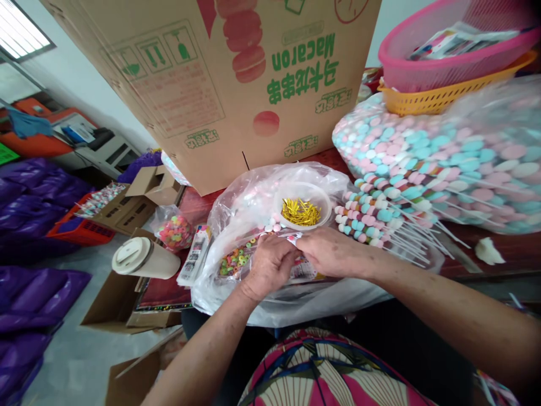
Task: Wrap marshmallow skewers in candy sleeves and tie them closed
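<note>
My left hand [273, 260] and my right hand [332, 252] meet over a clear plastic bag [253, 301] spread on the table. Between them is a small printed plastic pouch [305, 270], with the fingers of both hands closed at its top edge. The fingertips are partly hidden behind the knuckles. Just beyond my hands stands a white bowl [327, 204] of gold twist ties [301, 213]. Colourful ring-shaped candies [236, 260] lie left of my left hand. To the right of my right hand is a pile of candy skewers [380, 211] on white sticks.
A large cardboard box [177, 84] rises behind the bowl. On the right are a big bag of pastel candies [477, 152] and stacked pink [422, 70] and yellow baskets [448, 93]. A lidded cup [146, 258], a stack of printed pouches [194, 259] and a bag of bright candies [174, 230] stand left.
</note>
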Demonstrator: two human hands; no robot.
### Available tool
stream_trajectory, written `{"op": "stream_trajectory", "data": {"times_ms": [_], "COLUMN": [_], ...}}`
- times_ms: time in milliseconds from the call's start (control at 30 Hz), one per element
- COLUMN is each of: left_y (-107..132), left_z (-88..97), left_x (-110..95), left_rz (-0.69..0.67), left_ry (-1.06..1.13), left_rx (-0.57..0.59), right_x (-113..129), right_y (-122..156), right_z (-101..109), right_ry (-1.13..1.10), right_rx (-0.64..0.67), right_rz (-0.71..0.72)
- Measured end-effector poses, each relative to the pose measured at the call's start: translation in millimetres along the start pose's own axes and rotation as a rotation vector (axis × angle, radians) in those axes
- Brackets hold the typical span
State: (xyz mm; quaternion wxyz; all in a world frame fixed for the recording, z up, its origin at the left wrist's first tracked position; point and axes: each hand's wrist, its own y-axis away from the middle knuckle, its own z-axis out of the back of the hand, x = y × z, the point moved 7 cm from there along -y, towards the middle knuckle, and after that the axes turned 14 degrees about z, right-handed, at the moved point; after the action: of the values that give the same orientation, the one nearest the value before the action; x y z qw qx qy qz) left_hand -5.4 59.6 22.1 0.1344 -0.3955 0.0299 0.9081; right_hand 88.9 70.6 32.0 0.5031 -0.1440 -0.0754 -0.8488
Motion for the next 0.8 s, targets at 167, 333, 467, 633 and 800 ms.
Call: {"op": "stream_trajectory", "data": {"times_ms": [167, 333, 467, 633, 800], "left_y": [-6.8, -7.4, -6.6, -5.6, -8.6], "left_z": [3.4, 7.4, 2.9, 6.2, 6.3], "left_x": [15.9, 0.5, 25.6, 54.5, 50.0], "left_rz": [0.163, 0.027, 0.205, 0.403, 0.414], "left_ry": [0.228, 0.053, 0.296, 0.466, 0.507], "left_rx": [-0.011, -0.049, -0.097, -0.136, -0.125], "right_x": [-6.1, 0.5, -3.8, -22.8, 4.3], "right_y": [2.9, -5.3, -8.2, 27.4, 15.6], "right_z": [-3.0, -0.6, -6.1, 1.2, -2.6], "right_ry": [-0.326, -0.197, -0.213, -0.359, -0.288], "right_rx": [-0.363, -0.438, -0.43, -0.876, -0.763], "right_rz": [-0.036, -0.22, -0.261, -0.22, 0.11]}}
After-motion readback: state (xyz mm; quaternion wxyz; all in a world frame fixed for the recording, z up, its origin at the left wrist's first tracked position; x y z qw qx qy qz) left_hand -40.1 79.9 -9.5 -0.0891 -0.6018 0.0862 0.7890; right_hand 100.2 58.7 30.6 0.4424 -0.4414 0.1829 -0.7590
